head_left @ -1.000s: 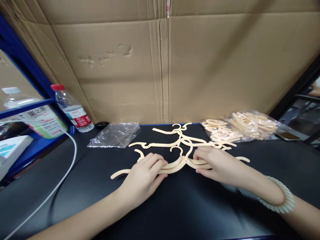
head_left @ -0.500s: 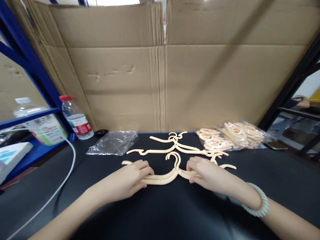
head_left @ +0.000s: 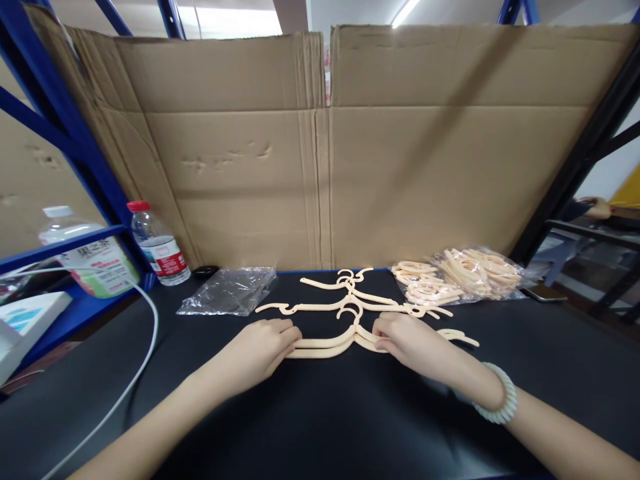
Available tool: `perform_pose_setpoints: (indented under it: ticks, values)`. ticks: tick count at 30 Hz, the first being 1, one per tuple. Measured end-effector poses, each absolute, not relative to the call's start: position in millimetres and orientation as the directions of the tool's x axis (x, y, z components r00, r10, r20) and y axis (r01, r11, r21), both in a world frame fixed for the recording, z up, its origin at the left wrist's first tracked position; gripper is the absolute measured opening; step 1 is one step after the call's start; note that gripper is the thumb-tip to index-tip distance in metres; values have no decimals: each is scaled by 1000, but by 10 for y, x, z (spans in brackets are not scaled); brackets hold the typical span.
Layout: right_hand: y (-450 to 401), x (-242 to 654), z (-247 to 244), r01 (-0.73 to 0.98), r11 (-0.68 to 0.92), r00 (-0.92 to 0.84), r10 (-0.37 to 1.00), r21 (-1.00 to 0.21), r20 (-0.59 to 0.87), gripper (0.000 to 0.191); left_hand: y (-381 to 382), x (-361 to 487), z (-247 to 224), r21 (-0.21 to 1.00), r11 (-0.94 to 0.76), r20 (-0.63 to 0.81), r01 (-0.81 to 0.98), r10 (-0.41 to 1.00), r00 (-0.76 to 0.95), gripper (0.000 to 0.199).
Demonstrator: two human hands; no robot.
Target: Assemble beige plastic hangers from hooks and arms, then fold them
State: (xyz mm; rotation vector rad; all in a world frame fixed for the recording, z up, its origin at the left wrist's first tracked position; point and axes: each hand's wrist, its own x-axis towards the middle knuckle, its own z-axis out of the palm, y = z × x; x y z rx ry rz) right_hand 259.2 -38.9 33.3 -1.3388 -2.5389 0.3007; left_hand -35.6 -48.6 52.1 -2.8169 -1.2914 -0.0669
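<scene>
Head camera: paired hangers [head_left: 334, 351] run nine to three o'clock between grasping fingers [head_left: 295, 335]; hooks [head_left: 359, 319] curl toward twelve. The left hand [head_left: 267, 347] grips nine-o'clock arms [head_left: 320, 343]; the right hand [head_left: 406, 339], nearer the hooks, three-o'clock ones.

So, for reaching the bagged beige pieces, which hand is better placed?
Probably the right hand: it is nearer the bagged beige pieces than the left hand, though both hold the front hangers.
</scene>
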Motion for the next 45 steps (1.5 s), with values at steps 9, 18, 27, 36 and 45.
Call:
perform_pose_setpoints:
  ticks: [9, 18, 27, 36, 45]
  values:
    - [-440, 2644, 397, 758, 577, -580, 810, -303, 92, 11, -530, -357, 531, -22, -719, 60, 694, 692, 719, 15]
    - [-418, 2631, 333, 751, 628, -609, 778, -206, 152, 15, -533, -349, 535, -180, -736, 90, 652, 648, 756, 19]
    - [-434, 2532, 323, 804, 586, -550, 796, -96, 253, 15, -362, -366, 460, -238, -675, 265, 698, 646, 715, 20]
    - [-192, 2534, 205, 849, 521, -483, 833, -90, 269, 12, -136, -348, 206, -157, -620, 414, 768, 665, 621, 23]
    - [-17, 2901, 280, 865, 476, -437, 870, -159, 228, 33, -40, -408, 82, 12, -620, 481, 784, 691, 540, 24]
